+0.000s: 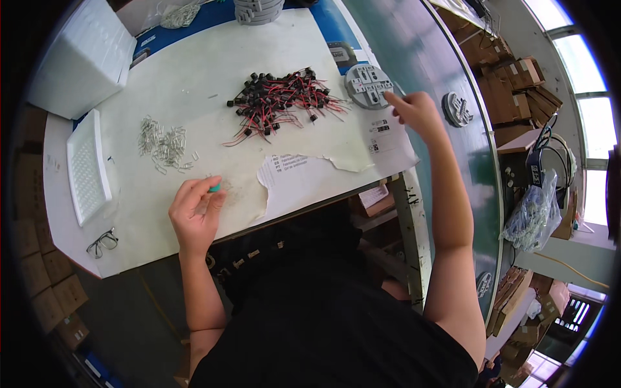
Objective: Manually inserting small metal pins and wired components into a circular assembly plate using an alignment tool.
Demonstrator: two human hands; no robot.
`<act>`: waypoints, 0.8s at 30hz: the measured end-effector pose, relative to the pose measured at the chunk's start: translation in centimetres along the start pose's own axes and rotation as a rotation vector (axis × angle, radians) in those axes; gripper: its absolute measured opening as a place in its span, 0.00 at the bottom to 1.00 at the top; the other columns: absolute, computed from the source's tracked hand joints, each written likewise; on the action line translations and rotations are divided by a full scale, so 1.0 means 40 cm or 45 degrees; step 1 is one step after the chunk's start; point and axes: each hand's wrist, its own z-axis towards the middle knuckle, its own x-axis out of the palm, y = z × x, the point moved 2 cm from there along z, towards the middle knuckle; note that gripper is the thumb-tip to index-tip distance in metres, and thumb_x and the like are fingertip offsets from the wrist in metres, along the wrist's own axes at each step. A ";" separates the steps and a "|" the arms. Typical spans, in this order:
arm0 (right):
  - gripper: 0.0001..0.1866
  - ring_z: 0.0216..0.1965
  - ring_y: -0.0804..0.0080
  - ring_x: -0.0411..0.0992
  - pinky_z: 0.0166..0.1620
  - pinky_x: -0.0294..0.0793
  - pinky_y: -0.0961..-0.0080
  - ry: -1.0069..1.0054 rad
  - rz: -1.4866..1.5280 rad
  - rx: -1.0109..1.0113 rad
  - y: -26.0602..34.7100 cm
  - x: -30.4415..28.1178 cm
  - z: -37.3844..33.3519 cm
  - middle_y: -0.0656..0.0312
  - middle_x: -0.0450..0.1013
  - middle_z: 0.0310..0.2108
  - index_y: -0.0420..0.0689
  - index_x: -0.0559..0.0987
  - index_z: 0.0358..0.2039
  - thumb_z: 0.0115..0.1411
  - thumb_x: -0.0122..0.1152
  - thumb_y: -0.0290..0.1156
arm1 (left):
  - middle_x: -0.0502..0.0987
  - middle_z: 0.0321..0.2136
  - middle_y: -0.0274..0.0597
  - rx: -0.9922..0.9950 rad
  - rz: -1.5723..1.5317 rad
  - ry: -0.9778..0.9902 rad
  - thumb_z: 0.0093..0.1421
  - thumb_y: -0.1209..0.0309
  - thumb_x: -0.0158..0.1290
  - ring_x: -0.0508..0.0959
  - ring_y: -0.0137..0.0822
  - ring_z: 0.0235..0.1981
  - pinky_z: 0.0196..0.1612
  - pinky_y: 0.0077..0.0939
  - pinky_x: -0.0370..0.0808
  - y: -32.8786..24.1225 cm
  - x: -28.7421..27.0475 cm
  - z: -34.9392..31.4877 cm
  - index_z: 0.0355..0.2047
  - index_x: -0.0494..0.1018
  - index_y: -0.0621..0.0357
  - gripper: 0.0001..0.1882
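My left hand (196,216) is over the near part of the worktable, thumb and fingers closed on a small teal piece (215,187). My right hand (417,113) reaches to the table's right side, its forefinger at the rim of a grey round fixture (367,85) with raised blocks. The other right fingers are curled, and their grip is partly hidden. Between the hands lies a heap of small black cylindrical components (275,100) with red and black wires. Left of it is a loose pile of small clear tube-like pieces (163,143).
A torn printed sheet (301,184) lies along the near table edge. Glasses (103,242), a white tray (89,167) and a white box (84,58) are at the left. Stacked grey discs (257,10) stand at the back. A green conveyor (446,84) on the right carries another fixture (458,108).
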 end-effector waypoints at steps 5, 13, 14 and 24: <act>0.25 0.19 0.76 0.73 0.27 0.72 0.74 -0.038 0.084 0.010 0.009 0.005 0.013 0.62 0.77 0.19 0.36 0.86 0.26 0.62 0.68 0.49 | 0.81 0.43 0.46 0.169 0.010 -0.055 0.55 0.64 0.75 0.82 0.40 0.41 0.46 0.31 0.80 -0.018 -0.006 -0.009 0.52 0.83 0.61 0.26; 0.19 0.18 0.71 0.73 0.27 0.73 0.69 0.593 0.093 -0.320 0.343 0.211 -0.269 0.56 0.76 0.18 0.33 0.83 0.25 0.59 0.73 0.39 | 0.75 0.57 0.49 0.251 0.032 0.096 0.43 0.61 0.80 0.80 0.45 0.53 0.55 0.39 0.79 -0.093 0.064 0.021 0.67 0.73 0.56 0.50; 0.19 0.19 0.68 0.74 0.28 0.74 0.68 0.486 0.060 -0.427 0.343 0.229 -0.265 0.55 0.77 0.19 0.34 0.83 0.26 0.59 0.74 0.40 | 0.74 0.58 0.49 0.214 0.077 0.179 0.40 0.61 0.80 0.79 0.46 0.54 0.58 0.40 0.78 -0.086 0.075 0.021 0.69 0.71 0.55 0.53; 0.17 0.21 0.67 0.72 0.31 0.74 0.69 -0.360 -0.093 -0.782 0.226 0.276 -0.152 0.56 0.82 0.30 0.37 0.84 0.35 0.58 0.78 0.38 | 0.74 0.56 0.46 0.280 0.200 0.190 0.39 0.59 0.80 0.78 0.49 0.53 0.55 0.42 0.79 -0.073 0.097 -0.013 0.69 0.70 0.54 0.55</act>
